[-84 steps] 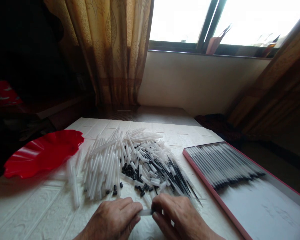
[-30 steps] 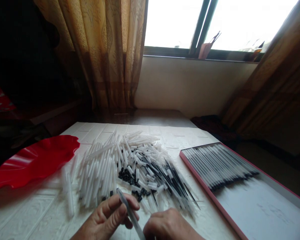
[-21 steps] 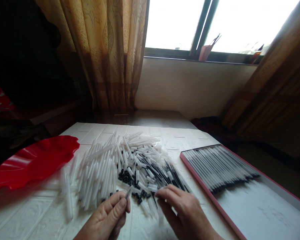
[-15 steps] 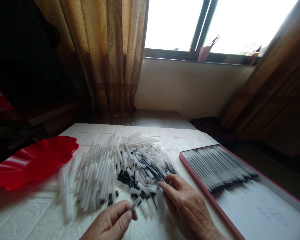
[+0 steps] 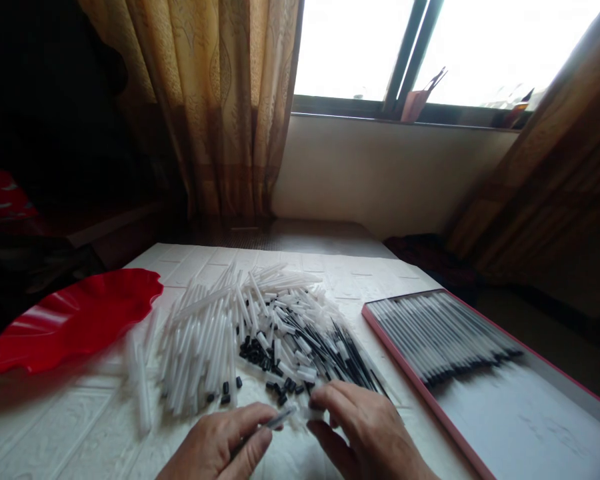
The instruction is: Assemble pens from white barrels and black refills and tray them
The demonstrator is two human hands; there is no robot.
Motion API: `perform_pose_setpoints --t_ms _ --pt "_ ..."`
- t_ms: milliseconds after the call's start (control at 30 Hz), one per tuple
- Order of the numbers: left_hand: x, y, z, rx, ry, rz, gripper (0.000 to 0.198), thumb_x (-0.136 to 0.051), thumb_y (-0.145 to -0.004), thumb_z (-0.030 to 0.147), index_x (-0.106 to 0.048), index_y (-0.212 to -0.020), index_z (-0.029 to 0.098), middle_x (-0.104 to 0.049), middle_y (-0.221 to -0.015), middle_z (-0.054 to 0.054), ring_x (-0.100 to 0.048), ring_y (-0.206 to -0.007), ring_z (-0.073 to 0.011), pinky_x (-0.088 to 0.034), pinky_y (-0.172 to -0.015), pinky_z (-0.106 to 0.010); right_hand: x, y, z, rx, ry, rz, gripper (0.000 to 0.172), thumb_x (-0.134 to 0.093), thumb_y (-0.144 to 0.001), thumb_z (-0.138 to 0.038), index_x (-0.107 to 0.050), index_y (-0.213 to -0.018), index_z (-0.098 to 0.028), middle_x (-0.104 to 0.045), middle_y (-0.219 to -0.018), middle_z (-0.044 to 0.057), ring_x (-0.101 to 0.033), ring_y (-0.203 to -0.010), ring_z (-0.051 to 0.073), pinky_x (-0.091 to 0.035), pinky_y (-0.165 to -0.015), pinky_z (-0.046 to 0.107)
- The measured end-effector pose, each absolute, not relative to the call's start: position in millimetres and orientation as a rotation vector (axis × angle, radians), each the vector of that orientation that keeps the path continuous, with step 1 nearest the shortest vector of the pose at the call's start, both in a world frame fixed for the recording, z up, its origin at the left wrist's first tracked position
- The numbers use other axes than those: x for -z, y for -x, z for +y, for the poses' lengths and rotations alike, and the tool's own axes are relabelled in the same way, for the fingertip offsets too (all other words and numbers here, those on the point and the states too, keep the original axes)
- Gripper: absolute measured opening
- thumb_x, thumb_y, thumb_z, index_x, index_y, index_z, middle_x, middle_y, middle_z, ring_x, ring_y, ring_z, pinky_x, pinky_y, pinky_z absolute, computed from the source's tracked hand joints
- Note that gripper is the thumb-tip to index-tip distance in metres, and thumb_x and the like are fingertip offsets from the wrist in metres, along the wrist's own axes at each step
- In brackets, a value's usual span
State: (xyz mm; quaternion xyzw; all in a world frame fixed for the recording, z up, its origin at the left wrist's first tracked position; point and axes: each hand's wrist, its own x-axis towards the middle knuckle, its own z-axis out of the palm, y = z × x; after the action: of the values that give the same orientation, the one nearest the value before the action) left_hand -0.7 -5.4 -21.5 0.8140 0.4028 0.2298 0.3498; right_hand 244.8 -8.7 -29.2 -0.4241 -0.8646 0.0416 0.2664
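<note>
My left hand pinches a thin clear pen barrel low in the view, its tip pointing right. My right hand sits just beside it with fingers closed on a small white cap close to the barrel's tip. Right behind both hands lies a heap of pen parts: white tubes, small black caps and black refills.
A red wavy-edged dish lies at the left. A pink-rimmed tray at the right holds a row of finished pens. All rest on a white brick-patterned table cover. Curtains and a window stand behind.
My right hand reached into the heap, then came back toward me holding a small white piece. My left hand kept its barrel and tipped it toward the right hand.
</note>
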Motion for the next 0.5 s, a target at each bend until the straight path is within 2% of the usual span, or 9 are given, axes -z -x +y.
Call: perform_pose_setpoints --t_ms 167,333,500 --pt "22.3 2.0 -3.7 -0.713 -2.318 1.010 0.017 -0.049 -0.097 0.029 -0.064 -0.105 0.030 -0.074 -0.081 0.007 -0.074 -0.075 -0.0120 -0.054 -0.074 -0.013 29.3 -241.6 -10.1 -0.194 1.075 -2.334 0.013 -0.055 -0.090 -0.015 -0.057 -0.101 -0.022 -0.068 -0.088 0.002 -0.065 -0.073 0.016 -0.045 -0.063 0.023" --pt "20.8 1.9 -5.0 -0.765 -2.409 0.995 0.017 -0.049 -0.098 0.027 -0.062 -0.109 0.032 -0.075 -0.085 0.009 -0.074 -0.076 -0.0101 -0.055 -0.075 -0.011 27.8 -240.9 -10.3 -0.199 1.074 -2.327 0.013 -0.054 -0.090 -0.015 -0.058 -0.101 -0.021 -0.068 -0.087 0.003 -0.065 -0.072 0.017 -0.046 -0.062 0.023" --pt "18.4 2.1 -4.2 -0.750 -2.431 0.993 0.017 -0.049 -0.098 0.028 -0.063 -0.107 0.030 -0.075 -0.085 0.006 -0.075 -0.077 -0.0121 -0.056 -0.075 -0.014 27.8 -241.3 -11.6 -0.230 1.094 -2.319 0.015 -0.053 -0.090 -0.014 -0.057 -0.102 -0.021 -0.067 -0.089 0.004 -0.065 -0.074 0.017 -0.047 -0.064 0.023"
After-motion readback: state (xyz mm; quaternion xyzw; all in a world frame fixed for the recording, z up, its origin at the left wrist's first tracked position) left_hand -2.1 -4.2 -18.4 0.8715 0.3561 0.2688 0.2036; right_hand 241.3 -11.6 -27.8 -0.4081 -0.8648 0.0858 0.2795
